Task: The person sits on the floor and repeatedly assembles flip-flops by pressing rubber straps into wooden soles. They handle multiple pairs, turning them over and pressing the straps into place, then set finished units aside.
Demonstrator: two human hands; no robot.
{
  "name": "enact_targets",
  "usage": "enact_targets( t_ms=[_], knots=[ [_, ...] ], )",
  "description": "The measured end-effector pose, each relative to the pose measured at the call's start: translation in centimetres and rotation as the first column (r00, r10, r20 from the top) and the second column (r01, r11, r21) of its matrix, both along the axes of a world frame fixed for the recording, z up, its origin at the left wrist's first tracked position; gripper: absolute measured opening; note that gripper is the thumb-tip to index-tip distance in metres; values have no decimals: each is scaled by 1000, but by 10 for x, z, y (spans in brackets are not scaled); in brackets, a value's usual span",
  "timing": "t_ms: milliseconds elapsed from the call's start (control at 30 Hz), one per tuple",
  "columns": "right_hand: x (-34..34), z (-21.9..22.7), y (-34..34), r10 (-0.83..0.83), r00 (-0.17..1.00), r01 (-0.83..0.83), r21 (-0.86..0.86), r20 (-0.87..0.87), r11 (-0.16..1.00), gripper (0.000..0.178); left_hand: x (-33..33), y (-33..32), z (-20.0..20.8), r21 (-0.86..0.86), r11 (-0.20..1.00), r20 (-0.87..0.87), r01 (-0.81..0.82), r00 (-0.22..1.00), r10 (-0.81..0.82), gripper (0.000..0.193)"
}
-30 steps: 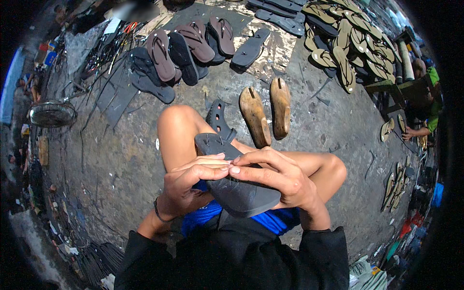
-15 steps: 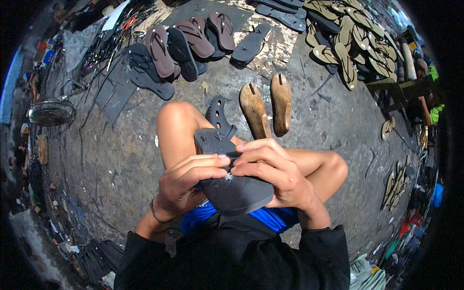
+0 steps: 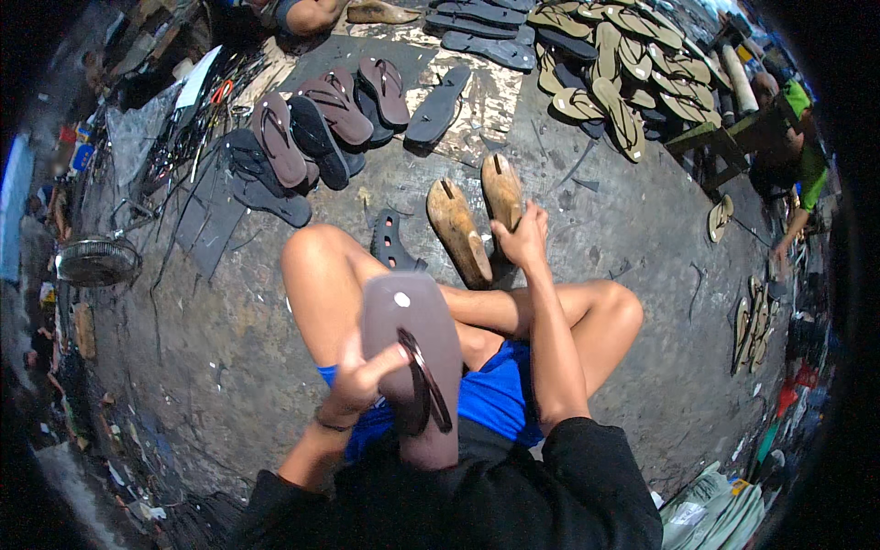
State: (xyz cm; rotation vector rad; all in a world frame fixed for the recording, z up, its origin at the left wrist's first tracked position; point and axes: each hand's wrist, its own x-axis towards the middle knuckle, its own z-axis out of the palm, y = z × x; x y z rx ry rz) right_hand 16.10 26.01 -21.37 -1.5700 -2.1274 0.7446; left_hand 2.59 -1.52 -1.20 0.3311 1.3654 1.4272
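A mauve-brown flip-flop [image 3: 412,307] with dark glossy straps and a white spot on its sole is in my left hand [image 3: 357,378]. The left thumb lies over the footbed by the strap; the fingers are hidden behind the sole. My right hand [image 3: 522,238] reaches out past my shins, thumb and fingers closed round the near end of a wooden shoe last [image 3: 500,188]. To its left lies a second wooden last [image 3: 456,234], untouched. A black perforated clog [image 3: 390,243] shows beyond my crossed legs.
Brown and black flip-flops [image 3: 323,115] lie in a group ahead on the left. A heap of olive flip-flops [image 3: 632,73] is at the far right, dark soles [image 3: 486,41] beside it. A fan [image 3: 96,262] stands left. Other people's limbs [image 3: 312,14] show at the edges.
The sandal has turned over in my hands, from its black underside to its brown top with straps. My right hand has let go and moved forward to the right wooden last.
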Motion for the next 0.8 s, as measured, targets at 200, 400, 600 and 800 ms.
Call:
enact_targets(
  t_ms=[200, 400, 600, 800],
  knots=[
    [2, -15, -5, -54, 998, 58, -209, 25, 976, 61, 53, -12, -34, 265, 939, 520, 218, 788, -329, 60],
    [32, 82, -39, -520, 494, -293, -696, -697, 655, 44, 16, 14, -58, 352, 929, 194, 115, 962, -192, 62],
    [99, 172, -154, -596, 409, -604, -695, -691, 391, 66, -25, 42, -81, 342, 922, 252, -181, 963, 96, 51],
    [80, 228, -197, 110, 809, -476, -535, -577, 698, 56, -21, 43, -87, 334, 917, 276, -216, 953, 124, 61]
  ],
)
